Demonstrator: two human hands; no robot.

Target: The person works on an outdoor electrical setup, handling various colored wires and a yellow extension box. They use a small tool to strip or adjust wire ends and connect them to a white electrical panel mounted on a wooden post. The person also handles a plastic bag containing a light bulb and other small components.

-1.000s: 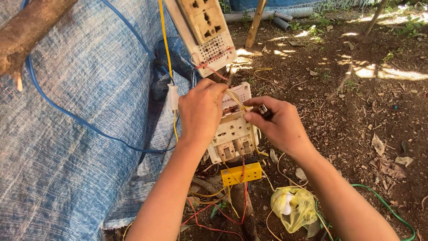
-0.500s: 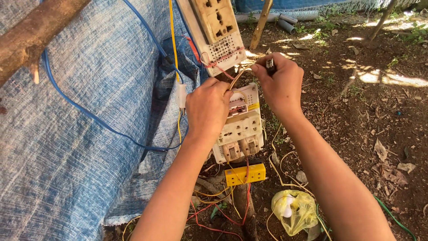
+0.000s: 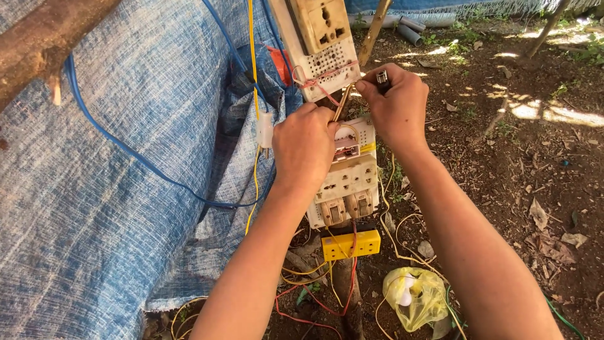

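The left hand (image 3: 305,148) is curled closed against the upper part of a cream plastic switch-and-socket board (image 3: 348,182), which runs down from under its knuckles. The right hand (image 3: 396,107), just above and beside the board's top edge, pinches a small dark metal-tipped tool (image 3: 381,77) between the board and a perforated white socket panel (image 3: 324,60). A yellow plastic connector block (image 3: 351,244) sits below; a blue woven tarpaulin (image 3: 113,189) hangs left.

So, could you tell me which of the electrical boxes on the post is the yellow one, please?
The small yellow box at the bottom of the stack, below both hands. The socket box under the left hand and the top box are off-white.
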